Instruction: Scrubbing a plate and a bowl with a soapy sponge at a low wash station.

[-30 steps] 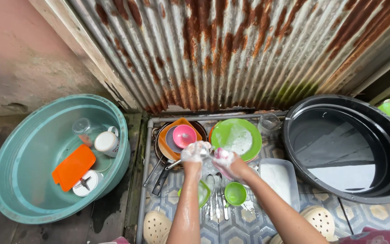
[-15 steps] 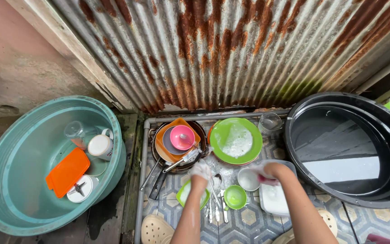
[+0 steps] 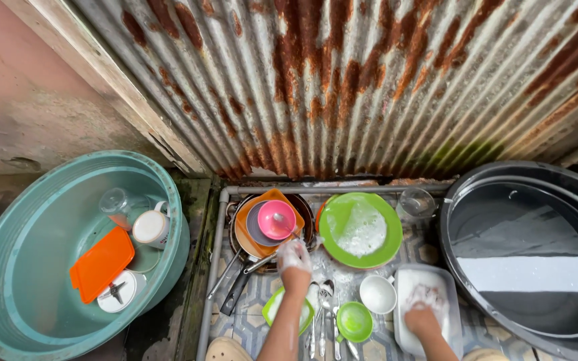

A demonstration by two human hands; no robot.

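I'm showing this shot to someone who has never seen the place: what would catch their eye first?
Probably the rusty corrugated metal wall filling the top, then the two big tubs: a teal basin at left holding an orange lid, and a black tub of water at right. Between them, the left hand, soapy, reaches toward a pink bowl beside a sudsy green plate, while the right hand rests in a white tray.
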